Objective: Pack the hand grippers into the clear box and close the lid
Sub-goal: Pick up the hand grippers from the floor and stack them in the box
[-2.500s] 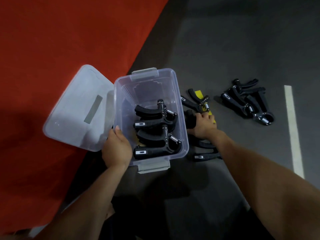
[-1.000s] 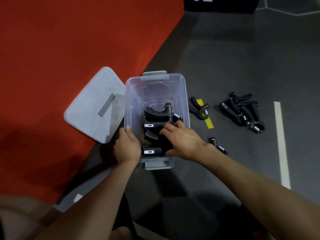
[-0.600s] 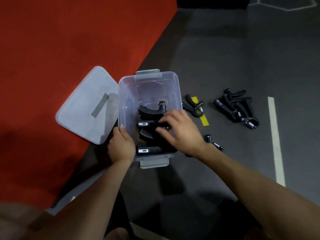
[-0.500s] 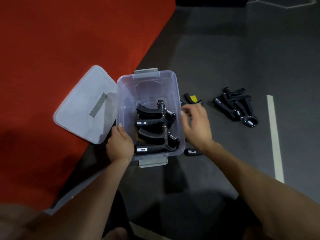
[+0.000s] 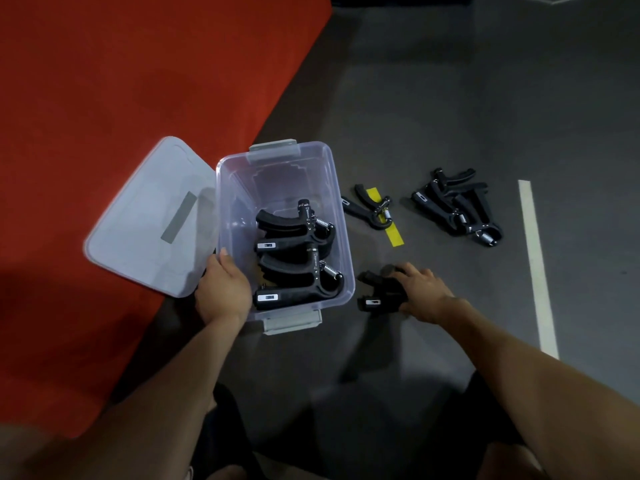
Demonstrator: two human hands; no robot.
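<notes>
The clear box (image 5: 277, 161) stands open on the dark floor with black hand grippers (image 5: 294, 258) stacked inside. My left hand (image 5: 223, 292) grips its near left rim. Just right of the box lies another black hand gripper (image 5: 375, 292), and my right hand (image 5: 420, 292) rests on it with fingers curling around its handles. The lid (image 5: 149, 216) lies flat to the left of the box, partly on the red mat. One more gripper (image 5: 369, 211) lies on a yellow tape strip, and a pile of several grippers (image 5: 457, 206) sits further right.
A red mat (image 5: 121, 81) covers the floor on the left. A white line (image 5: 535, 265) runs along the floor at the right. Grey latches (image 5: 291, 320) sit on the box's near and far ends.
My right hand left the box, moved right and down, and came to rest on the gripper lying beside the box. My left hand stayed on the box rim.
</notes>
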